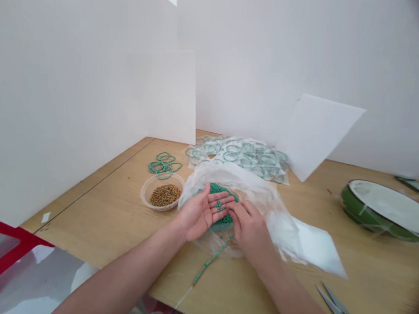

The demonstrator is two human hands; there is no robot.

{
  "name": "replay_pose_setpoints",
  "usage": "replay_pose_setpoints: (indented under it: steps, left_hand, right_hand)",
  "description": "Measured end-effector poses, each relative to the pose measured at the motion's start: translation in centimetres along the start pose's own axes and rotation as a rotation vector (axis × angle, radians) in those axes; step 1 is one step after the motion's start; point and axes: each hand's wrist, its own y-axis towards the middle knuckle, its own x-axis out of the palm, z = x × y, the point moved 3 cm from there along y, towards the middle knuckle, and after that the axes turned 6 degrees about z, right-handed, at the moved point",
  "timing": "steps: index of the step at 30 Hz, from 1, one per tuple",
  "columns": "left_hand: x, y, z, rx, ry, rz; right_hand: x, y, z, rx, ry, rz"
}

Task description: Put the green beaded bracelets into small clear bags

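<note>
My left hand (198, 217) lies palm up with its fingers stretched out, a few small green beads (219, 206) resting on the fingers. Beside its fingertips, my right hand (254, 230) is pinched on the upper end of a bead string (206, 264). The string hangs down over the table, green beads on it and bare white thread at the lower end; the pinched tip is too small to make out. Below both hands, a heap of loose green beads (225, 221) sits in an opened clear plastic bag (279, 203).
A clear bowl (146, 194) of gold-brown beads stands left, with finished green bead loops (163, 165) behind it. Bagged bracelets (245, 153) lie at the back. Scissors (343, 310) are at front right, a green basin (367, 215) farther right. White panels (240, 66) wall the table.
</note>
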Motion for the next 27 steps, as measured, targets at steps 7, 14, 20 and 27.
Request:
replay_pose_setpoints:
  steps: [7, 14, 20, 27]
  left_hand:
    - [0.01, -0.10, -0.35, 0.034, 0.053, -0.037]
    - [-0.08, 0.01, -0.47, 0.008, 0.028, -0.048]
    - [-0.03, 0.04, -0.09, -0.025, -0.031, -0.033]
    - [-0.16, 0.07, 0.33, 0.043, -0.032, -0.003]
  right_hand:
    - [-0.02, -0.04, -0.08, -0.005, -0.017, -0.005]
    - [-0.04, 0.03, -0.20, 0.033, -0.010, -0.037]
    - [-0.24, 0.17, -0.22, 0.014, 0.003, 0.001]
    - [-0.78, 0.37, -0.60, 0.004, 0.003, -0.006]
